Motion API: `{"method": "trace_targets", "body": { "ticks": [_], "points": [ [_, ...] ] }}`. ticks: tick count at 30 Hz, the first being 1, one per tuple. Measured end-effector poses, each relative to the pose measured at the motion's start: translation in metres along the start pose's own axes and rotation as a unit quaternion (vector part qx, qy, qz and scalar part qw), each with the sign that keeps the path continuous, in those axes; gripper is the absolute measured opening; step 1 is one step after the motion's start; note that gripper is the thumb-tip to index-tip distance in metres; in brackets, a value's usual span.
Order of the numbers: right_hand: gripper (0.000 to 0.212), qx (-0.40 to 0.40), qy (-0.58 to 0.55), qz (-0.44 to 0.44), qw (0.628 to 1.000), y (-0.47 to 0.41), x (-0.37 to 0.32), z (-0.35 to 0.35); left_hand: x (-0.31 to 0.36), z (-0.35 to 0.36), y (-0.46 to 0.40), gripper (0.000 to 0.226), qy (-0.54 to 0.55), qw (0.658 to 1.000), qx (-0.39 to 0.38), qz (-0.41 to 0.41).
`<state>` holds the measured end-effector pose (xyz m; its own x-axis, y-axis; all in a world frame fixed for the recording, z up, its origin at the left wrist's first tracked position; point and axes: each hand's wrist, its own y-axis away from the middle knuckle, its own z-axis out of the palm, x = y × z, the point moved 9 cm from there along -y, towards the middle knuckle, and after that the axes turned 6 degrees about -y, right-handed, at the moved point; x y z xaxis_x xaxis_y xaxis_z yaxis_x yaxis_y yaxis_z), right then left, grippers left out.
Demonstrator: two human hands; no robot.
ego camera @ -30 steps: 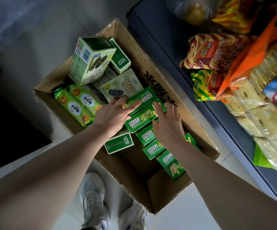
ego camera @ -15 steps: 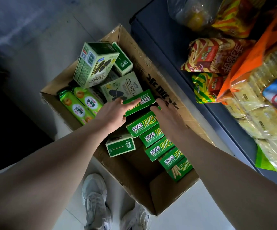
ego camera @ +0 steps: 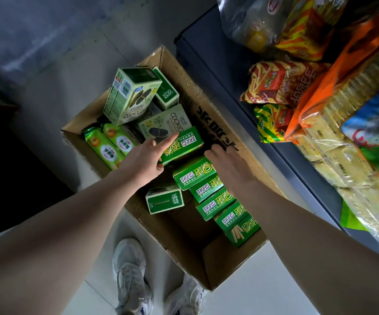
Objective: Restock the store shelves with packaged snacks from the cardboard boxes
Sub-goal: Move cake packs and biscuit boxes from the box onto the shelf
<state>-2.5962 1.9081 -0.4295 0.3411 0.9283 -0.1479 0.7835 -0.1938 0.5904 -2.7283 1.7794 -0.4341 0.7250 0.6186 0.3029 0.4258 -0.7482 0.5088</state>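
Observation:
An open cardboard box (ego camera: 218,264) stands on the floor, filled with green snack packs. A row of green stick-snack boxes (ego camera: 209,192) runs along its right side. The farthest box of that row (ego camera: 184,144) is tilted out of line. My left hand (ego camera: 143,162) holds its left end between thumb and outstretched fingers. Just right of it, my right hand (ego camera: 229,164) reaches in with straight fingers, its tips at that box's right end and over the row.
Cookico cartons (ego camera: 134,94), green biscuit tubes (ego camera: 106,148) and a small Landy box (ego camera: 164,201) fill the rest of the cardboard box. A dark blue shelf (ego camera: 218,64) at right holds snack bags (ego camera: 281,83) and cracker packs (ego camera: 343,142). My shoes (ego camera: 129,273) stand just below.
Both hands moved along the row toward its far end. My left hand took hold of the farthest green box, which has tilted away from the others.

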Motion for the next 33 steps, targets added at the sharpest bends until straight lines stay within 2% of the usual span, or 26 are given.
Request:
{"method": "trace_targets", "body": {
  "ticks": [4, 9, 15, 20, 25, 28, 31, 33],
  "points": [
    [0.078, 0.001, -0.012, 0.004, 1.000, -0.004, 0.000, 0.004, -0.003, 0.005, 0.000, 0.092, -0.010, 1.000, -0.003, -0.025],
    [0.058, 0.030, 0.042, -0.009, 0.999, 0.002, -0.005, -0.003, -0.006, 0.001, 0.004, 0.086, 0.017, 0.998, -0.010, -0.062],
    [0.077, 0.002, 0.040, -0.009, 0.999, 0.015, -0.018, -0.021, -0.003, -0.018, 0.015, 0.081, 0.008, 0.998, -0.012, -0.061],
    [0.079, 0.001, 0.038, -0.006, 0.999, 0.017, -0.015, -0.021, 0.000, -0.012, 0.015, 0.080, -0.030, 0.997, -0.025, -0.066],
    [0.088, 0.044, -0.023, 0.015, 0.999, 0.020, -0.011, -0.015, 0.011, 0.007, 0.019, 0.074, -0.047, 0.995, -0.034, -0.085],
    [0.096, 0.038, -0.071, 0.011, 0.997, 0.016, -0.015, -0.016, 0.013, 0.029, 0.022, 0.084, -0.062, 0.992, -0.079, -0.075],
    [0.082, 0.016, -0.082, -0.004, 0.996, 0.003, -0.020, -0.017, 0.006, 0.044, 0.020, 0.093, -0.053, 0.989, -0.135, -0.037],
    [0.060, 0.010, -0.067, -0.006, 0.998, -0.010, -0.021, -0.019, 0.002, 0.038, 0.008, 0.075, -0.058, 0.991, -0.119, -0.007]
  ]
}}
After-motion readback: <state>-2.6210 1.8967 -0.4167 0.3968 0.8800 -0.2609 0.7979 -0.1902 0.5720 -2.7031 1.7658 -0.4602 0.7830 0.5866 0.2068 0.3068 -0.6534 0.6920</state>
